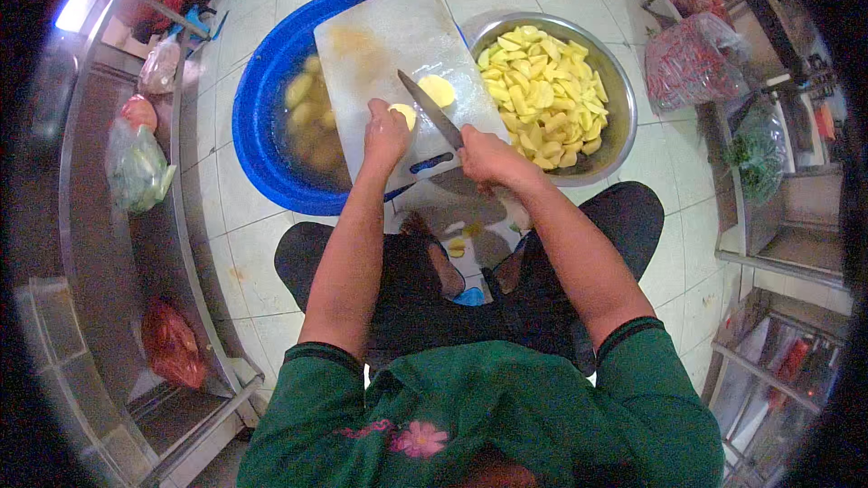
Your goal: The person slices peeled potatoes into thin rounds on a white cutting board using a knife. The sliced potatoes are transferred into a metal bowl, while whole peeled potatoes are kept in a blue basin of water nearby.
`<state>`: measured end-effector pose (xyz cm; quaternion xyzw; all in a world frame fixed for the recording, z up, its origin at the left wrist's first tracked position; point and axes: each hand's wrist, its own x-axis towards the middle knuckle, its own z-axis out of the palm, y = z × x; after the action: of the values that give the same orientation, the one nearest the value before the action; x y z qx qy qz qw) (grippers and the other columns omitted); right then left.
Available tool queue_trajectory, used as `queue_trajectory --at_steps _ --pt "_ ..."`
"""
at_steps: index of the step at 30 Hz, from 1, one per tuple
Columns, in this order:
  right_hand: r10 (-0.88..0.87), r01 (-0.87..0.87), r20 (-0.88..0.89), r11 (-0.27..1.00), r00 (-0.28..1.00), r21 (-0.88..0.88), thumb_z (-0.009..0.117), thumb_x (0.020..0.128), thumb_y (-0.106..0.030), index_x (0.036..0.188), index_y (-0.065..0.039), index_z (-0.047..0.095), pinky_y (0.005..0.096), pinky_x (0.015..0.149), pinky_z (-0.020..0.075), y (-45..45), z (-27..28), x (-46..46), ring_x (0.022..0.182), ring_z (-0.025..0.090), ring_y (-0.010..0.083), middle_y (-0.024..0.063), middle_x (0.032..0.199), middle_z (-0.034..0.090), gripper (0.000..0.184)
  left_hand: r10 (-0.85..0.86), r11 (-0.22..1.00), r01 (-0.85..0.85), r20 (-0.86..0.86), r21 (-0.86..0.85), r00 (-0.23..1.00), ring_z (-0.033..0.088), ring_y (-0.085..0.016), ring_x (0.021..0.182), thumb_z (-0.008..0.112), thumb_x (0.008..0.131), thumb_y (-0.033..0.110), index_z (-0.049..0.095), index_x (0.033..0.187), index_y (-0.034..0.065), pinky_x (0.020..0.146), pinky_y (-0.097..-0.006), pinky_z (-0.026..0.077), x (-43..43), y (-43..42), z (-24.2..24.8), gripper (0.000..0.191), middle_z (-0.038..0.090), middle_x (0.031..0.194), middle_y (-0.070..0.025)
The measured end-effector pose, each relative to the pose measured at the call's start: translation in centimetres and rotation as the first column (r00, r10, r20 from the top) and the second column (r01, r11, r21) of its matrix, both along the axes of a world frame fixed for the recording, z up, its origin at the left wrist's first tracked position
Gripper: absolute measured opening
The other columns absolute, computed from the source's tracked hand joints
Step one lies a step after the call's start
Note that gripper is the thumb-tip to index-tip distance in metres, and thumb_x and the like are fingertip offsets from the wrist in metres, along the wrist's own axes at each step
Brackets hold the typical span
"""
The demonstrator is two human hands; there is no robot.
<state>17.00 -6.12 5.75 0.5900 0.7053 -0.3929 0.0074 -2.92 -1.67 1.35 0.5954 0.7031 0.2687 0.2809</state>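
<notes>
A white cutting board (369, 61) with a slotted handle lies across a blue plastic tub (254, 149). My left hand (388, 135) holds a peeled potato piece (405, 115) against the board, its fingers partly covering it. In my right hand (491, 157) is a kitchen knife (430, 110), its blade slanting up and left over the board. A pale cut potato piece (437, 90) rests beside the blade, on its far side. Whole peeled potatoes (308, 108) sit in cloudy water in the tub, partly hidden by the board.
To the right, a steel bowl (625, 129) holds many cut potato pieces (546, 95). Metal shelving stands at both sides, with a bag of leafy vegetables (139, 166) on the left and a red-patterned bag (692, 61) on the right. Yellow scraps (458, 246) lie on the tiled floor (261, 271).
</notes>
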Motion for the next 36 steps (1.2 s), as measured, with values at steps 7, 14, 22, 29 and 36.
queue_trajectory --at_steps 7,14,22,29,36 --pt "-0.055 0.048 0.026 0.977 0.998 0.21 0.052 0.097 -0.015 0.109 0.005 0.047 0.0569 0.076 0.0524 -2.6 1.7 -0.9 0.084 0.067 0.0494 0.0336 0.089 0.067 0.024 0.027 0.979 -0.056 -0.148 -0.197 0.989 0.063 -0.052 0.102 0.046 0.1 0.029 0.04 0.117 -0.0007 0.09 -0.0576 0.047 1.8 -0.9 0.7 0.035 0.065 0.106 -0.0361" --pt "-0.012 -0.002 0.101 0.991 0.995 0.136 0.054 0.091 -0.009 0.107 0.005 0.047 0.0579 0.079 0.052 -3.4 2.3 -0.4 0.091 0.067 0.0498 0.0347 0.092 0.067 0.022 0.064 0.985 -0.078 -0.094 -0.154 0.994 0.065 -0.051 0.097 0.044 0.101 0.029 0.039 0.116 0.0024 0.085 -0.0584 0.048 3.3 -1.2 1.3 0.031 0.066 0.1 -0.0352" --pt "0.014 -0.015 0.015 0.995 1.0 0.094 0.053 0.091 -0.008 0.108 0.004 0.048 0.0554 0.08 0.0525 -0.2 1.7 -1.7 0.089 0.068 0.0483 0.0314 0.093 0.068 0.022 0.033 0.991 -0.044 -0.088 -0.125 0.996 0.065 -0.051 0.098 0.045 0.1 0.024 0.039 0.12 0.008 0.085 -0.0586 0.047 2.0 -1.0 0.2 0.026 0.067 0.101 -0.0325" --pt "-0.005 -0.006 0.077 0.99 0.997 0.14 0.052 0.093 -0.008 0.109 0.004 0.048 0.0568 0.08 0.0516 -1.9 4.0 -0.4 0.091 0.067 0.0486 0.0308 0.094 0.068 0.02 0.076 0.99 -0.08 -0.035 -0.119 0.997 0.064 -0.052 0.097 0.046 0.098 0.017 0.04 0.121 0.0077 0.083 -0.0595 0.048 2.1 -1.0 -0.5 0.026 0.066 0.104 -0.03" --pt "0.02 -0.031 0.101 0.994 0.995 0.106 0.055 0.086 -0.002 0.11 0.004 0.047 0.0571 0.08 0.0525 -3.0 3.9 -1.3 0.093 0.066 0.0505 0.0351 0.093 0.066 0.026 0.072 0.988 -0.091 -0.155 -0.123 0.985 0.066 -0.049 0.094 0.049 0.096 0.018 0.039 0.118 0.0031 0.082 -0.0582 0.049 3.7 -1.6 1.9 0.029 0.068 0.099 -0.0303"
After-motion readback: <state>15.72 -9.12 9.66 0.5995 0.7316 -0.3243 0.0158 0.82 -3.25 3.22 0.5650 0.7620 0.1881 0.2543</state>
